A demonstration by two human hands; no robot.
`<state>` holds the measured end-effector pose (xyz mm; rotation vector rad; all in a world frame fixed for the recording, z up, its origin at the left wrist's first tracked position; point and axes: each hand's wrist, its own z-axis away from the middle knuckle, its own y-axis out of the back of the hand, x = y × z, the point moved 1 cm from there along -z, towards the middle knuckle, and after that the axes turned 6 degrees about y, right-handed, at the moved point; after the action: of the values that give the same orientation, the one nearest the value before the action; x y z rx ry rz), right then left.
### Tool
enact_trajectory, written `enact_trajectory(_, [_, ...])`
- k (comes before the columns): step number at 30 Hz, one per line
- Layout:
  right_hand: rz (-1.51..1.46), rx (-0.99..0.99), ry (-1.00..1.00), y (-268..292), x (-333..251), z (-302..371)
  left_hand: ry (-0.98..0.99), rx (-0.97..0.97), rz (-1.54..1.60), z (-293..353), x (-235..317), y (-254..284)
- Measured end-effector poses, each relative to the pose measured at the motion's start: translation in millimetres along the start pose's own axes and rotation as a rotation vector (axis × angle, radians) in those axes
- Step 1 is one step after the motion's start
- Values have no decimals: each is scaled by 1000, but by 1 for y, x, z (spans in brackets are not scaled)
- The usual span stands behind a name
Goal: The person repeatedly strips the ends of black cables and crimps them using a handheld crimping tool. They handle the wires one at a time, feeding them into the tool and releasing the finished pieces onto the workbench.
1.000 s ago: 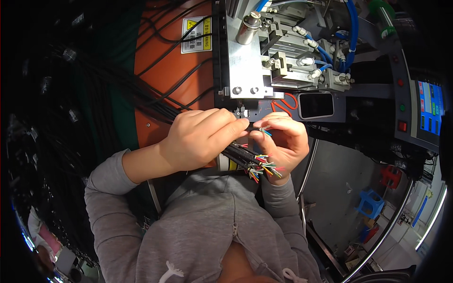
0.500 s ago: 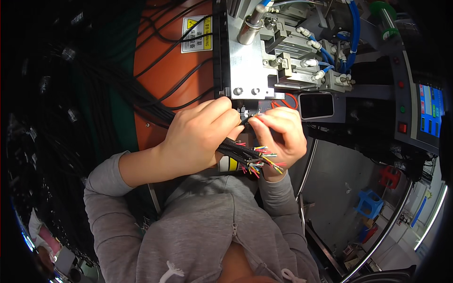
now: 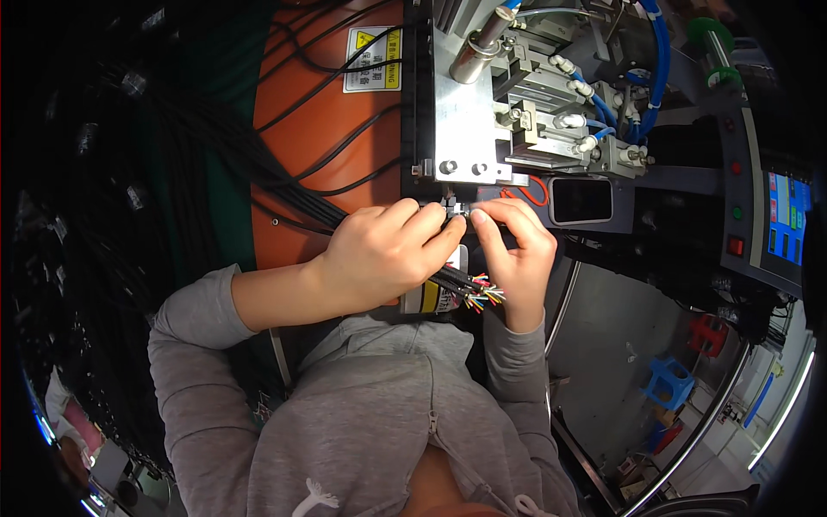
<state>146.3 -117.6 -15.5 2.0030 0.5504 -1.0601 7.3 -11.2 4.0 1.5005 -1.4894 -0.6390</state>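
Nearest, lower ctr of frame, is the grey hooded top [image 3: 379,379]; just above it the loose ends of the black cables [image 3: 450,280] stick out below the L hand [image 3: 388,250], their coloured wire ends [image 3: 484,295] fanned out mid-frame, w/ a yellow-and-white label partly showing behind. L hand is curled shut round the cables, thumb & forefinger tips up at the small fixture [image 3: 455,207]. R hand [image 3: 521,246] is what's changed most: a sec ago it's below & right of the fixture, w/ bare wires splayed at its fingertips; half a sec ago it's up closer; now thumb & forefinger nearly meet right beside the fixture, and the splayed wires there no longer show. Can't tell if it's pinching one. Loose ends no longer overlap the R wrist either; they sit just left of it. My read: fine fingertip work is now at the fixture, not in mid-air, w/ the remaining cables kept in the L grip. Whole view has also slid a bit, prob. head mvmt. Beyond: bright metal plate [image 3: 461,112] upper ctr, orange bench [image 3: 323,116] upper left, phone [image 3: 581,201] and red loop [image 3: 539,191] right of the fixture, cylinders w/ blue hoses [image 3: 659,77] upper right. Farthest: blue stool [image 3: 669,382], lower right.
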Motion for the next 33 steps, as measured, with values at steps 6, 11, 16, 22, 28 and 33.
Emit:
enact_trajectory(6, [213,-16,129,-10,-1,0,79,-90,-127,1,6,2])
enact_trajectory(11, [142,89,143,-16,8,3,79,-83,-114,0,6,1])
enact_trajectory(16, [-235,131,-221,-25,19,11,54,-17,-79,0,1,-4])
enact_trajectory(22, [-391,107,-300,-24,26,12,66,-22,9,-6,-7,0])
enact_trajectory(28, [-454,94,-357,-24,27,13,104,-93,-89,3,0,7])
enact_trajectory(33, [-318,37,4,-2,28,11,138,-147,-219,4,0,8])
